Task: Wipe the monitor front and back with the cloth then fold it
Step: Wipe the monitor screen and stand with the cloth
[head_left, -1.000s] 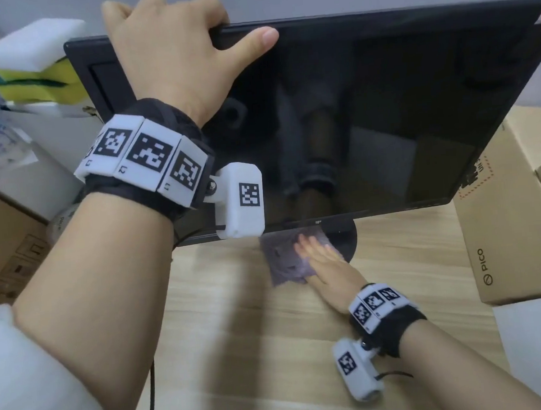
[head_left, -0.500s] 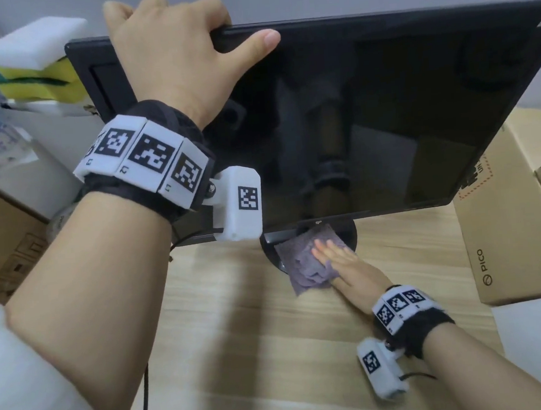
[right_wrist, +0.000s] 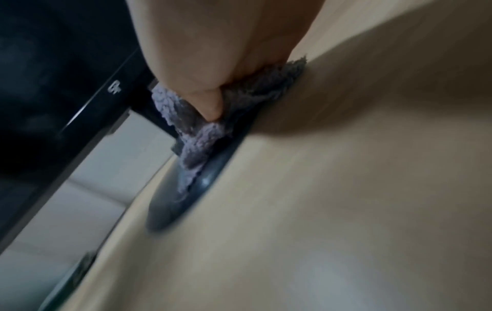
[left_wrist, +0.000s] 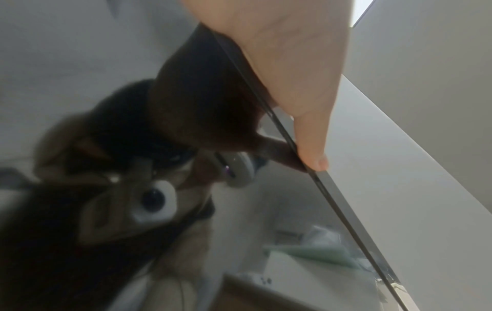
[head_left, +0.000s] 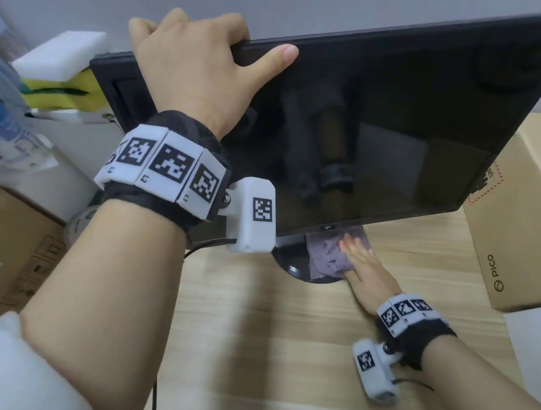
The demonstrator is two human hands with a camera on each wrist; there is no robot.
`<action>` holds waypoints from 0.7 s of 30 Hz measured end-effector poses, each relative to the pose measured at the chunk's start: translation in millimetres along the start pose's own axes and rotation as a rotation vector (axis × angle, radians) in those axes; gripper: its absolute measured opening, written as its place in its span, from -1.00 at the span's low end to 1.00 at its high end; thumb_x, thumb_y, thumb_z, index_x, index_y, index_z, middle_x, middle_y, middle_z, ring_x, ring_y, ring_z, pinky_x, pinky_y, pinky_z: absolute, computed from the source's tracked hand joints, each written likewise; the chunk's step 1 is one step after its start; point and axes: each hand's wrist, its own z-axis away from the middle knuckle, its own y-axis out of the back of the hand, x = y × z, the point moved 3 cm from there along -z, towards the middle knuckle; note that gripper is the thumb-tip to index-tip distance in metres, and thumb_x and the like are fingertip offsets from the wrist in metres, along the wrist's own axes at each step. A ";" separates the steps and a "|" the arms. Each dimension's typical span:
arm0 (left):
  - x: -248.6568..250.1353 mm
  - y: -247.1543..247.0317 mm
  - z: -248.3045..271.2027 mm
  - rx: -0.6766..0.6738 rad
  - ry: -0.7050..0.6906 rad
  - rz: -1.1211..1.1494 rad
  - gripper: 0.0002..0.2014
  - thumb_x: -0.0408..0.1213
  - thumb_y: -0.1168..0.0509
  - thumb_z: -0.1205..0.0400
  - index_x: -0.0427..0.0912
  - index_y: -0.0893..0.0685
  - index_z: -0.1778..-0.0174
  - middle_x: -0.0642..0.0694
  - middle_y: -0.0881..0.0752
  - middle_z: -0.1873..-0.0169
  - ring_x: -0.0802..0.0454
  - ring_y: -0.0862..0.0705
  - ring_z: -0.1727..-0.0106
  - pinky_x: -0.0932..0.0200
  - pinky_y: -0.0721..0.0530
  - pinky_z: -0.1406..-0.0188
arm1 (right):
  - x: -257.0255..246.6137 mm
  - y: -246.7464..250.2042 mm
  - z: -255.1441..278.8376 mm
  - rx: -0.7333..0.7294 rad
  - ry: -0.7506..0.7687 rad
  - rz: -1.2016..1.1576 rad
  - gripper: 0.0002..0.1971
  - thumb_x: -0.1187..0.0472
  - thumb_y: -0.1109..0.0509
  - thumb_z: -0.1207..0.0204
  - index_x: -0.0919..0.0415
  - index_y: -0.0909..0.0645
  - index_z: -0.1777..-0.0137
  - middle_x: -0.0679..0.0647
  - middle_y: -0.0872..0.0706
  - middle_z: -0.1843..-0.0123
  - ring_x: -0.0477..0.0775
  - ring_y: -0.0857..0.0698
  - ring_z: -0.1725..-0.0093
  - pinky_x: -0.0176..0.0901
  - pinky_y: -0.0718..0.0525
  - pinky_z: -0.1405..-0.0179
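Note:
A black monitor (head_left: 386, 124) stands on a wooden desk, its dark screen tilted toward me. My left hand (head_left: 199, 61) grips its top edge near the left corner, fingers curled over the back and thumb on the front; the left wrist view shows that thumb (left_wrist: 311, 151) against the thin bezel. Below the screen, my right hand (head_left: 361, 262) lies flat with straight fingers and presses a grey-purple fluffy cloth (head_left: 328, 258) onto the round black stand base (head_left: 291, 261). In the right wrist view the cloth (right_wrist: 197, 134) bunches under the thumb on the base (right_wrist: 183, 202).
A cardboard box (head_left: 520, 233) marked PICO sits at the right on the desk (head_left: 271, 318). More cardboard boxes (head_left: 10, 244) and white and yellow foam (head_left: 61, 69) are stacked at the left. A black cable (head_left: 152, 405) hangs off the desk's front left.
My right hand has slid the cloth to the right across the stand base, and further back under the screen. The left hand keeps its hold on the monitor's top edge.

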 end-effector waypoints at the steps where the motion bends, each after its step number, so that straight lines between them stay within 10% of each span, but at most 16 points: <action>1: -0.6 0.8 1.4 0.001 0.001 0.002 -0.34 0.49 0.07 -0.43 -0.03 -0.61 0.16 -0.05 -0.55 0.32 -0.18 -0.53 0.01 -0.16 -0.31 -0.21 | -2.7 4.9 -9.4 0.012 -0.032 -0.035 -0.48 0.40 -0.05 -0.61 0.22 -0.16 -0.58 0.06 -0.07 -0.67 0.03 0.01 -0.66 -0.19 0.12 -0.62; 4: -6.5 0.2 2.8 -0.001 0.012 0.007 -0.34 0.48 0.07 -0.44 -0.03 -0.62 0.14 -0.03 -0.55 0.33 -0.18 -0.54 0.00 -0.15 -0.31 -0.21 | -9.5 13.0 -40.5 0.061 -0.118 -0.118 -0.62 0.39 -0.05 -0.57 0.19 -0.58 -0.26 0.20 -0.45 -0.48 0.20 -0.25 -0.55 -0.05 -0.15 -0.56; 10: -8.2 -1.0 -8.9 -0.050 -0.013 0.013 -0.36 0.47 0.07 -0.45 -0.04 -0.60 0.19 -0.08 -0.57 0.35 -0.17 -0.48 0.11 -0.16 -0.32 -0.17 | -1.1 3.0 -4.7 0.011 -0.145 -0.378 -0.60 0.25 -0.11 -0.65 0.15 -0.40 -0.48 0.13 -0.32 -0.60 0.15 -0.26 -0.59 -0.05 -0.21 -0.56; 14: -2.9 1.5 -14.1 -0.086 -0.036 0.037 -0.36 0.44 0.05 -0.47 -0.04 -0.64 0.13 -0.09 -0.59 0.32 -0.23 -0.56 -0.01 -0.18 -0.31 -0.21 | 21.0 5.7 35.9 0.090 -0.263 -0.819 -0.74 0.34 -0.14 -0.63 0.07 -0.58 -0.15 0.14 -0.68 -0.20 0.25 -0.59 -0.34 -0.15 -0.54 -0.18; 21: 110.6 -7.9 11.1 -0.139 -0.140 0.141 -0.44 0.21 -0.18 -0.48 -0.06 -0.47 -0.30 -0.13 -0.55 -0.32 -0.16 -0.41 -0.42 -0.28 -0.05 -0.50 | 56.8 80.2 79.5 0.512 -0.581 -1.407 -0.81 0.18 -0.08 -0.69 0.17 -0.48 0.10 0.13 -0.62 0.31 0.05 -0.55 0.29 -0.13 -0.54 0.29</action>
